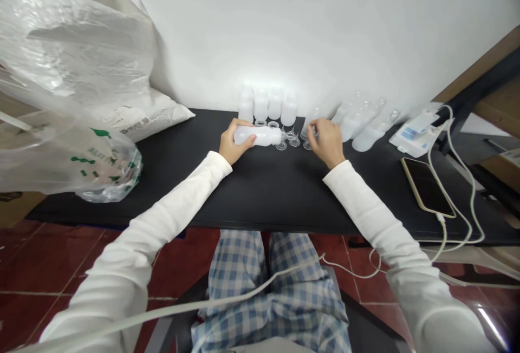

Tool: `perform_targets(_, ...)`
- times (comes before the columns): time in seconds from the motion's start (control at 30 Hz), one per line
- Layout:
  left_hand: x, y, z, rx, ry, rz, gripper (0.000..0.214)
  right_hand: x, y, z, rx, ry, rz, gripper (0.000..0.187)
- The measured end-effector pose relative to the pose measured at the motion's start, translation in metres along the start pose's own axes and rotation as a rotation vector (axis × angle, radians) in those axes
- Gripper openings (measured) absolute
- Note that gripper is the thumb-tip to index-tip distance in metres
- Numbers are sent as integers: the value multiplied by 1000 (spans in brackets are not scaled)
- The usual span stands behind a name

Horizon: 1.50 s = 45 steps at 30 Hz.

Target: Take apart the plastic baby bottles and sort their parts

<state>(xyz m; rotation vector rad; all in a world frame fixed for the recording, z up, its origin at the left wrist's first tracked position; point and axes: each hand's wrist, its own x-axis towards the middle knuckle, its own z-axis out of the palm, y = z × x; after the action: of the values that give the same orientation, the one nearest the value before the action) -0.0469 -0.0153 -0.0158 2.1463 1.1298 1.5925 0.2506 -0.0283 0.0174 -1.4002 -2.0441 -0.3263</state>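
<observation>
My left hand (pixel 233 144) is wrapped round a translucent white plastic bottle (pixel 260 135). The bottle lies on its side, its neck pointing right toward several clear, nipple-shaped pieces with round flanges (pixel 294 141) on the table. My right hand (pixel 328 141) is over the right end of those pieces, its fingers curled in a pinch. Whatever is between the fingertips, if anything, is too small to make out. Just behind the fingers is another clear-tipped piece (pixel 312 117), partly hidden. Several white bottles (pixel 275 104) stand upright along the wall.
Several bottles with clear tops (pixel 363 131) lean to the right of my right hand. Farther right are a white power strip (pixel 414 135), a phone (pixel 428 188) and loose white cables. Large plastic bags (pixel 73 60) crowd the left of the black table (pixel 268 196).
</observation>
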Motion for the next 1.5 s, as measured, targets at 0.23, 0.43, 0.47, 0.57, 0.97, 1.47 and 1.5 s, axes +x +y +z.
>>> perform_targets(0.23,3,-13,7,-68,105,-126,49,-6,31,10,-230,-66,259,45)
perform_targets(0.43,4,-18,10,-194,114,-238,53,-5,27,5,-242,-140,372,36)
perform_targets(0.47,4,-18,11,-217,113,-255,53,-4,26,1,-218,-63,380,38)
perform_targets(0.57,5,-17,11,-276,116,-291,53,-2,24,-7,-47,193,306,46)
perform_targets(0.97,6,2,8,-435,63,-348,58,-20,-18,29,545,63,-153,51)
perform_targets(1.47,11,15,6,-597,-197,-680,58,-19,-25,28,460,49,-384,29)
perform_targets(1.5,11,16,6,-611,-214,-694,59,-19,-26,28,460,52,-379,30)
